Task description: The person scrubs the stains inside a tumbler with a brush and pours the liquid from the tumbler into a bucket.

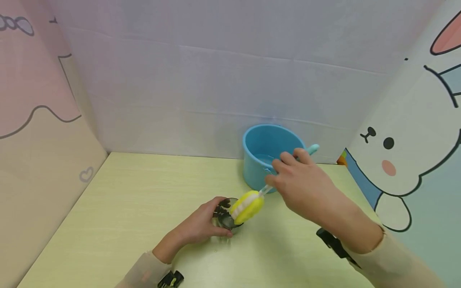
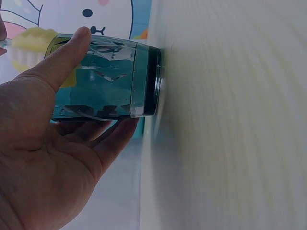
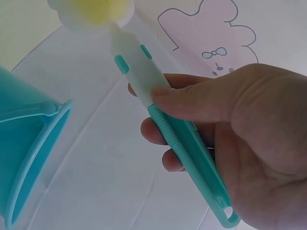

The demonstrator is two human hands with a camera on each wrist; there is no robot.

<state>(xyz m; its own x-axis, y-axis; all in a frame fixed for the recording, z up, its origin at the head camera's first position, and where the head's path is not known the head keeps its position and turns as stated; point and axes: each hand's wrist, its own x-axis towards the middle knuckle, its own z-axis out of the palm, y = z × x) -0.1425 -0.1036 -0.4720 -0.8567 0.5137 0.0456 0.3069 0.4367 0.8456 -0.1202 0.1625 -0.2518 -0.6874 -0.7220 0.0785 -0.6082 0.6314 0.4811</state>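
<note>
My left hand (image 1: 196, 224) holds a clear drinking glass (image 1: 227, 221), thumb on the near side and fingers on the far side. In the left wrist view the faceted glass (image 2: 108, 79) stands upright with its thick base at the tabletop. My right hand (image 1: 306, 190) grips a cup brush by its teal and white handle (image 3: 180, 139). The brush's yellow and white sponge head (image 1: 247, 207) slants down to the mouth of the glass. Yellow shows through the glass wall in the left wrist view, so the sponge tip is partly inside.
A blue bucket (image 1: 256, 174) stands behind the glass, near the back wall, with the right hand in front of its rim. The pale wooden table (image 1: 144, 188) is bordered by a plain back wall (image 1: 180, 88) and side panels with cartoon drawings.
</note>
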